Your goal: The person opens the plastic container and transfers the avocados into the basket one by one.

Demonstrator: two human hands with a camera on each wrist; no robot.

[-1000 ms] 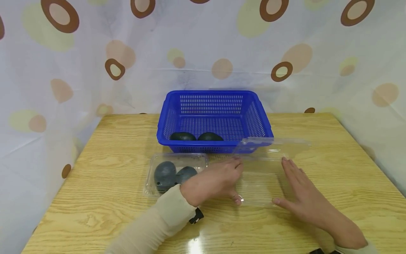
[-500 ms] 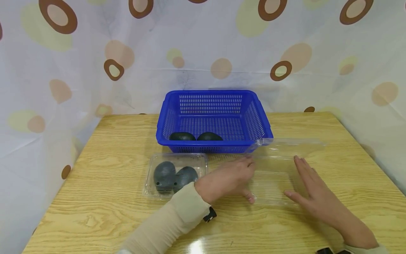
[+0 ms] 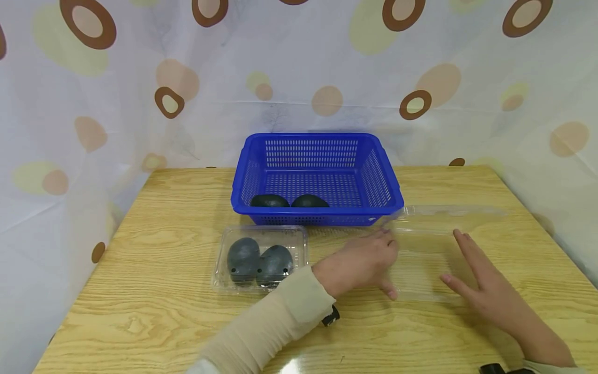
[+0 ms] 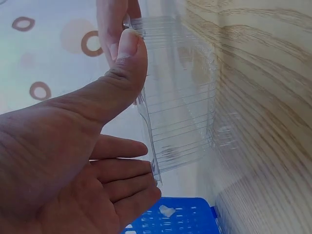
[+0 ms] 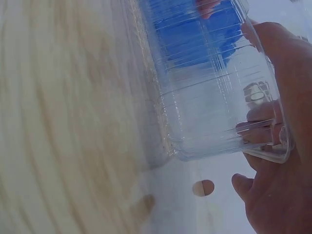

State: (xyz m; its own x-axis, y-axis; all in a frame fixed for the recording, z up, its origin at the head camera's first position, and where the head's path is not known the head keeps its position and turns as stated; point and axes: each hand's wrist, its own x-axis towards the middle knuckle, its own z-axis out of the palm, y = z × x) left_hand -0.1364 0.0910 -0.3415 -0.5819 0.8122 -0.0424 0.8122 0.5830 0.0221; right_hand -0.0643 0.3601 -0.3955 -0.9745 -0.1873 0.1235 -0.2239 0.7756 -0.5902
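An unfilled clear plastic clamshell box [image 3: 422,272] sits on the table between my hands, its lid standing up at the back. Against its left side lies my left hand [image 3: 362,262], fingers straight along the wall, thumb near the front edge. My right hand [image 3: 488,291] rests at the right side with extended fingers; in the right wrist view, some of its fingers [image 5: 263,127] show through the plastic. To the left stands another clear clamshell [image 3: 299,241], apparently lidded, holding two dark oval fruits [image 3: 243,257] like avocados.
A blue slotted basket [image 3: 310,210] stands behind the boxes, with two dark green oval fruits [image 3: 310,201] at its near side. The wooden table [image 3: 149,249] meets a patterned curtain [image 3: 215,119] at the back and sides.
Both hands and the open clamshell between them have moved steadily to the right, away from the filled box. The filled box and the basket stay in place.
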